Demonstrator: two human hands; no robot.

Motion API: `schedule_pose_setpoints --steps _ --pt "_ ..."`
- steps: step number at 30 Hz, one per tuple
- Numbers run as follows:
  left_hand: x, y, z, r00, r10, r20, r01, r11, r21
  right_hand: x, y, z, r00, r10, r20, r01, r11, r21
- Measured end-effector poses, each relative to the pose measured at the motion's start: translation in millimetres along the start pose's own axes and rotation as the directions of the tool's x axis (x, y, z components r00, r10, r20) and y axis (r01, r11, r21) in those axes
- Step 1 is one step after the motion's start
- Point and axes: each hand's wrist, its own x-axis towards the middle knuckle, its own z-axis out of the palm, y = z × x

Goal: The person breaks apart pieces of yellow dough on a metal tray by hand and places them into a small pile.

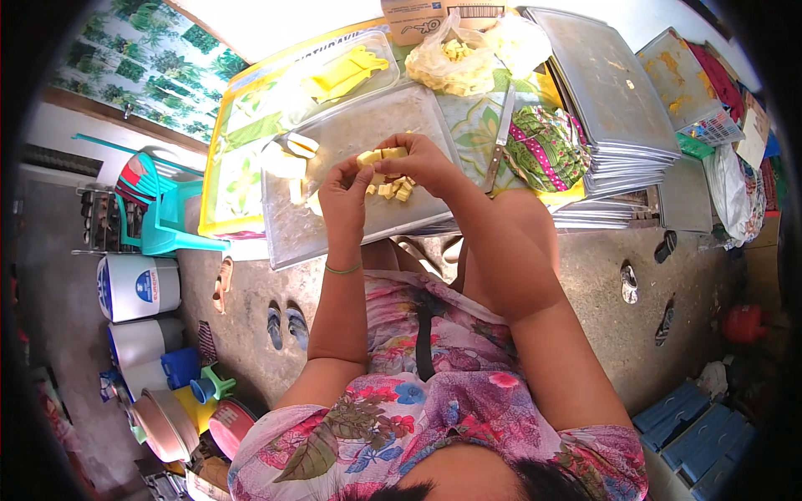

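Above a worn metal tray (409, 108), my left hand (344, 190) and my right hand (422, 163) meet with fingers pinched. A short row of pale yellow blocks (381, 156) is gripped between their fingertips. Just beneath, several small yellow cut pieces (393, 189) lie on the tray, partly hidden by my hands. Larger pale pieces (288, 163) rest at the tray's left side. Right of the tray lies a knife (496, 159) with a wooden handle, its blade pointing away from me; neither hand touches it.
Behind the tray are a clear container (388, 75) with yellow slabs (347, 73) and a plastic bag (422, 67) of yellow pieces. A patterned green cloth (543, 150) and stacked metal trays (614, 83) stand right. A teal chair (167, 221) is left; slippers (288, 326) lie on the floor.
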Motion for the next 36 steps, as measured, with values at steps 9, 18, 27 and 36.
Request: schedule_pose_setpoints --steps 9,18,27,36 --pt "3 9 1 0.981 -0.187 0.055 0.193 0.892 -0.408 -2 -6 5 0.999 0.015 0.047 -0.030 0.940 0.339" --pt "3 -2 -4 0.991 -0.135 0.010 0.134 0.972 -0.191 -3 -4 6 0.992 -0.040 0.123 0.023 0.991 0.135" --pt "1 2 -2 0.986 -0.160 0.049 0.167 0.960 -0.223 -4 -7 6 0.990 -0.107 0.087 0.103 0.993 0.055" --pt "4 3 -5 0.979 -0.170 0.113 0.196 0.934 -0.297 -4 -9 2 0.990 -0.071 0.122 0.050 0.984 0.172"
